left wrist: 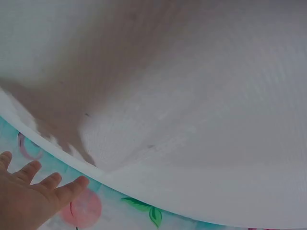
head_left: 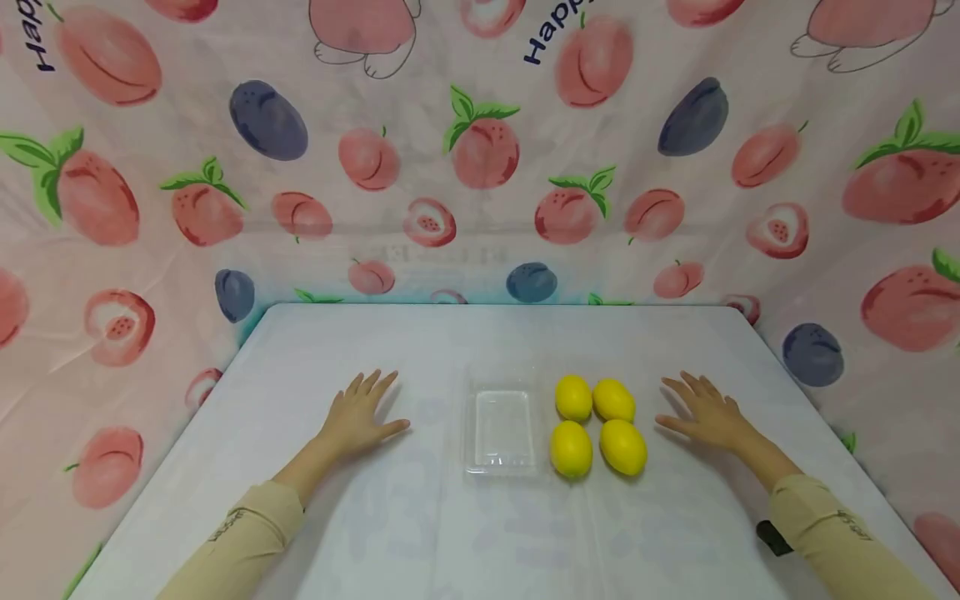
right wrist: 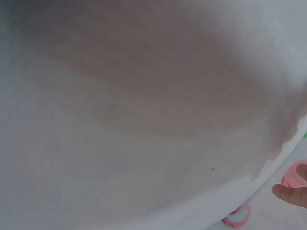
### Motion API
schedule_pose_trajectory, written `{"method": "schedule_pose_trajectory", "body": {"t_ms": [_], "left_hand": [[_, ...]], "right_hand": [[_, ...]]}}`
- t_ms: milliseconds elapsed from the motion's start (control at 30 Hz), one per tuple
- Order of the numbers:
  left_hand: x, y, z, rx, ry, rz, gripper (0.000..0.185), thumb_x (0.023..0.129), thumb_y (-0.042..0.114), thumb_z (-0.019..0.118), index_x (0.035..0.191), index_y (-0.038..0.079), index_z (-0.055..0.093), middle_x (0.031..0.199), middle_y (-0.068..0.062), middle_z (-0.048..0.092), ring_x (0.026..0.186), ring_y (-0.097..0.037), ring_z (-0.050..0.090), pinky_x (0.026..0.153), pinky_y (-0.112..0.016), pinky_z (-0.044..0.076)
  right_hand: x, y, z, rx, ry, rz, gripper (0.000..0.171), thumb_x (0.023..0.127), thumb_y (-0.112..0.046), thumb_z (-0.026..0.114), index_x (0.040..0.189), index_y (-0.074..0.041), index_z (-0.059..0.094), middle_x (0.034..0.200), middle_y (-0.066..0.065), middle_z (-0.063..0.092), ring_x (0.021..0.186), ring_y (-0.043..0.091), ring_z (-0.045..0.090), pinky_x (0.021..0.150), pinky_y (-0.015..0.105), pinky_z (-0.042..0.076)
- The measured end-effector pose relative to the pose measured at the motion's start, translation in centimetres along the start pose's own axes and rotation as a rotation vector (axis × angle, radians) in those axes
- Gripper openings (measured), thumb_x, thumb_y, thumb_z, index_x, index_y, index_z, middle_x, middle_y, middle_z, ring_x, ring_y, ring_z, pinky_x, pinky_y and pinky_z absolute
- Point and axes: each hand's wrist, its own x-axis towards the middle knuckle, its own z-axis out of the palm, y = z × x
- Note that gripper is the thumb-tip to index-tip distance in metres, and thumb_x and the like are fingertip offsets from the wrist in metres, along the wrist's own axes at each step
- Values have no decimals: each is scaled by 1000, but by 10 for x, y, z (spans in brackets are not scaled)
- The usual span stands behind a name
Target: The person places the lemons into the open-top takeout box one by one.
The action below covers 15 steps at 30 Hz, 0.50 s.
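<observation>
Left hand [head_left: 356, 421]: fingers were spread wide with the thumb apart, and nothing was held.
Right hand [head_left: 705, 414]: spread likewise and holding nothing, its thumb and fingers directed toward the fruit.
Lemons [head_left: 623, 447]: four yellow fruits lay in two close pairs just to the left of the right hand.
Clear container [head_left: 501, 429]: it sat to the right of the left hand, apart from it; whether a lid was attached could not be told.
Handling (judged): round fruit could roll, so a lemon was best taken singly, fingers curled about its middle; the thin-walled container probably slid easily and would have wanted a steadying left hand.
Obstruction: the lemons stood between the right hand and the container.
Surroundings: both hands were over a white counter [head_left: 390, 533], fruit-printed cloth [head_left: 480, 242] beyond them; a dark object [head_left: 773, 538], unidentifiable, showed behind the right hand, beside the sleeve [head_left: 832, 517].
</observation>
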Motion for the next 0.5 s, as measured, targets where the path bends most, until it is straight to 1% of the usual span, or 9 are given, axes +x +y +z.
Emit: {"method": "schedule_pose_trajectory", "body": {"t_ms": [167, 300, 400, 500], "left_hand": [[-1, -2, 1, 22, 68, 55, 78, 82, 49, 65, 144, 11, 37, 145, -22, 39, 134, -48, 31, 103, -68, 30], [-2, -2, 0, 16, 113, 91, 71, 83, 44, 66, 140, 7, 42, 138, -23, 47, 127, -46, 41, 98, -63, 38], [-2, 0, 0, 2, 134, 100, 67, 84, 41, 67, 137, 6, 45, 136, -22, 48, 125, -43, 44, 95, -62, 42], [0, 0, 1, -16, 140, 92, 64, 84, 38, 67, 135, 7, 47, 135, -21, 49, 124, -41, 45, 93, -60, 44]], "right_hand": [[1, 0, 1, -34, 48, -54, 73, 87, -50, 59, 138, -4, 35, 142, 34, 28, 127, 57, 25, 93, 79, 24], [1, -2, 1, -46, 71, -76, 68, 87, -45, 61, 135, -1, 42, 137, 35, 36, 124, 55, 33, 89, 77, 31], [1, -1, 0, -29, 86, -104, 63, 87, -40, 63, 132, 2, 46, 132, 36, 41, 118, 54, 41, 89, 73, 37], [2, 0, -2, -1, 88, -131, 58, 89, -35, 63, 129, 4, 48, 128, 35, 46, 114, 52, 46, 92, 67, 40]]}}
